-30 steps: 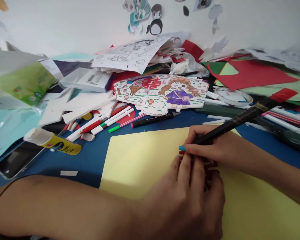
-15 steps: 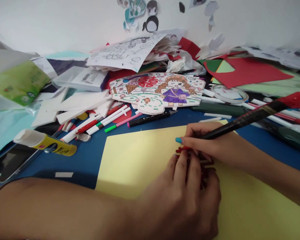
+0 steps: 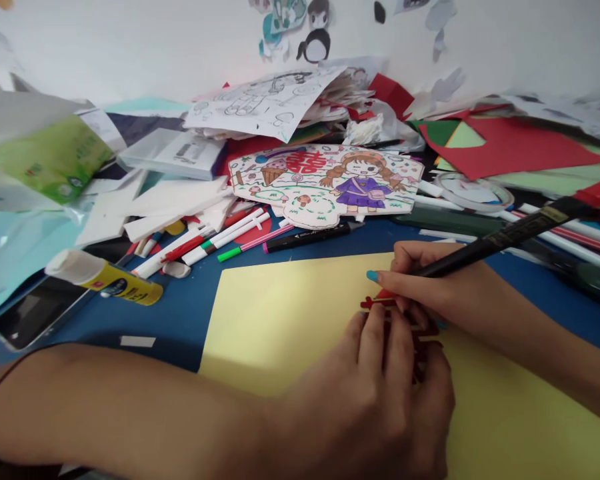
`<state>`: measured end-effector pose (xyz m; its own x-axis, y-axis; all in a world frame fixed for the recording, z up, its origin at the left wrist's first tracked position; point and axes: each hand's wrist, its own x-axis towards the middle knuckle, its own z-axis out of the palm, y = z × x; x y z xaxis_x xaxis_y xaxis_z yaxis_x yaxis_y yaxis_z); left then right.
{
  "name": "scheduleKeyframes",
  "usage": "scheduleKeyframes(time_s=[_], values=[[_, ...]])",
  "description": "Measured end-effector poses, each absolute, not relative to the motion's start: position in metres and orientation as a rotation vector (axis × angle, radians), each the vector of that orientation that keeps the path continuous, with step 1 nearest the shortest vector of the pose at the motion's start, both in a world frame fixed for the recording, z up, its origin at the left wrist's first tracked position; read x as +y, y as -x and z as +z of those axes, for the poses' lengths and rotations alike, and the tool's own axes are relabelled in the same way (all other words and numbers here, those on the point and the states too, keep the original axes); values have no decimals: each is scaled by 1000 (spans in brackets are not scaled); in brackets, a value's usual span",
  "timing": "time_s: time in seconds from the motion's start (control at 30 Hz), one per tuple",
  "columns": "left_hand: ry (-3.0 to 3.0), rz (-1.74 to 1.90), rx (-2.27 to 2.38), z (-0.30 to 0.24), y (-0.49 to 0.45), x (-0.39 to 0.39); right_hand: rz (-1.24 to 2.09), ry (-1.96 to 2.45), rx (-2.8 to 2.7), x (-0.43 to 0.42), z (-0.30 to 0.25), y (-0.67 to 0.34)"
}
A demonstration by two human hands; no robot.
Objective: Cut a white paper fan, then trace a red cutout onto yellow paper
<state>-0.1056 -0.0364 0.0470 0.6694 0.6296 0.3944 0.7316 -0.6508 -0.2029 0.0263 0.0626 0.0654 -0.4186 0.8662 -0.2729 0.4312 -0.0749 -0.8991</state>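
Note:
A sheet of yellow paper [image 3: 280, 313] lies before me with a dark red paper cutout [image 3: 427, 331] on it, mostly covered by my fingers. My left hand [image 3: 380, 400] rests over the cutout, fingers stretched out and slightly bent, pressing it onto the sheet. In my right hand [image 3: 430, 283], closed around it, is a black marker [image 3: 500, 240] with a red rear end. Its red front points down at the cutout's upper left edge, beside my left fingertips; exact tip contact is hard to make out.
A yellow glue stick [image 3: 130, 285] lies by a phone [image 3: 40, 310] at left. Behind the sheet are several pens [image 3: 240, 230], a coloured drawing cutout [image 3: 325, 187] and heaped paper [image 3: 265, 103]. Red paper [image 3: 525, 140] and a tape roll [image 3: 475, 192] sit at back right.
The whole view has shifted, so things appear slightly farther right. My left hand still presses the cutout, and the marker remains in my right hand at nearly the same spot.

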Motion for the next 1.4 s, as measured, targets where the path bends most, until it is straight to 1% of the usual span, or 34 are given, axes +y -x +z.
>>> scheduleKeyframes(time_s=[0.67,1.0,1.4], values=[[2522,-398,-1071,49,107,-37,1368,1410,-1917,64,63,-28],[2516,-431,-1064,48,107,-35,1437,1403,-1926,65,64,-28],[2519,-396,-1096,51,107,-37,1384,1410,-1976,63,64,-29]])
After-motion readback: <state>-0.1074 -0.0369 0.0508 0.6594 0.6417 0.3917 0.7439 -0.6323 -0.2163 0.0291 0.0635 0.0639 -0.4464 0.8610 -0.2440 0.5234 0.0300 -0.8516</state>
